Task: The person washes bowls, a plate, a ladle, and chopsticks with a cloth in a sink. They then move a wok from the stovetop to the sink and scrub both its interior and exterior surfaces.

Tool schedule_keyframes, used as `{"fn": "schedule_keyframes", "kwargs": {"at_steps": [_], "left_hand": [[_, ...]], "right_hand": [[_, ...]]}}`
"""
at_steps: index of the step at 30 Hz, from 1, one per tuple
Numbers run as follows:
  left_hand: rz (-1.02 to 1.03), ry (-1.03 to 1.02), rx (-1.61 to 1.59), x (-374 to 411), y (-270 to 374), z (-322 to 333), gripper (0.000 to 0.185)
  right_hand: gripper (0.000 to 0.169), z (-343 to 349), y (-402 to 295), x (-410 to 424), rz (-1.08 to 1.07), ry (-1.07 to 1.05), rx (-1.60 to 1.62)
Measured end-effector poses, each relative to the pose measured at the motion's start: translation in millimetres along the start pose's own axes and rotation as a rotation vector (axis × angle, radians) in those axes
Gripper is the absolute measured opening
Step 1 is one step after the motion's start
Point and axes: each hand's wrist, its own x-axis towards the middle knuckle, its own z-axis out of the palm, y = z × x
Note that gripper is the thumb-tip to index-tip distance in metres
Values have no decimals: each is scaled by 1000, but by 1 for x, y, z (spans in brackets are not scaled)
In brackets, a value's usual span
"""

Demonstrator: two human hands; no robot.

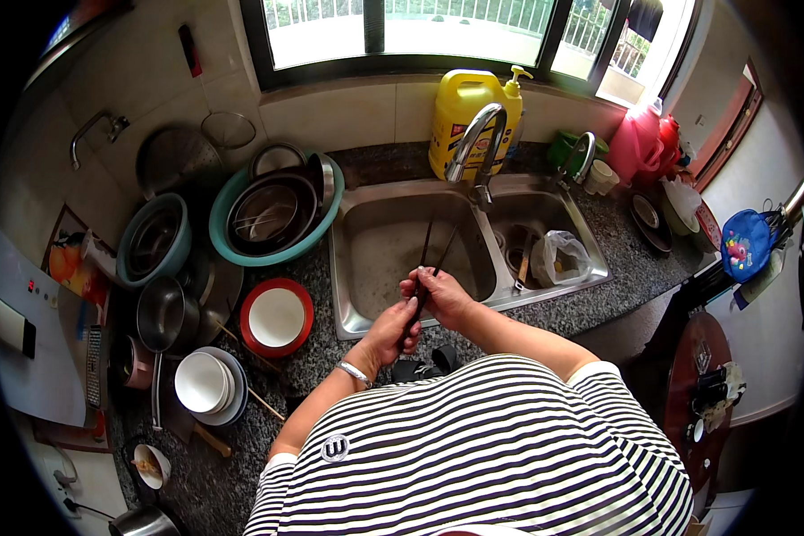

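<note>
Both my hands are together over the front edge of the steel double sink, around a pair of dark chopsticks (427, 242). My left hand (390, 327) grips their near ends. Slightly higher up, my right hand (442, 295) has its fingers closed about the middle of the sticks. Their far tips spread apart over the large left basin (402, 201), whose tall chrome faucet (489, 134) stands behind. In the smaller right basin lie a tool with a wooden handle (524, 264) and a clear plastic bag (563, 258).
Left of the sink, a teal basin (338, 194) holds nested metal bowls. A red-rimmed plate (246, 315), stacked white bowls (201, 382), a saucepan (167, 315) and loose chopsticks (266, 404) crowd the granite counter. A yellow pump jug (449, 127) stands behind the sink, pink bottles (633, 144) farther right.
</note>
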Motion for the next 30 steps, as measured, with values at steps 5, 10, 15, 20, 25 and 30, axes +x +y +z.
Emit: {"fn": "schedule_keyframes", "kwargs": {"at_steps": [5,10,15,20,25,30], "left_hand": [[22,-101,-90,21,2,-18,23],[-15,35,-28,39,12,-18,21],[-76,268,40,59,0,-19,20],[-69,510,-17,71,-6,-43,16],[-87,650,-57,90,5,-39,11],[-24,725,-119,97,0,-54,7]], "right_hand": [[26,3,-11,25,57,87,115],[36,-22,-47,72,-3,281,173],[41,-145,-45,132,-133,432,-778],[47,-206,27,154,-246,349,-1632],[33,-219,93,168,-726,-118,-2134],[24,-188,85,174,48,-214,-1407]]}}
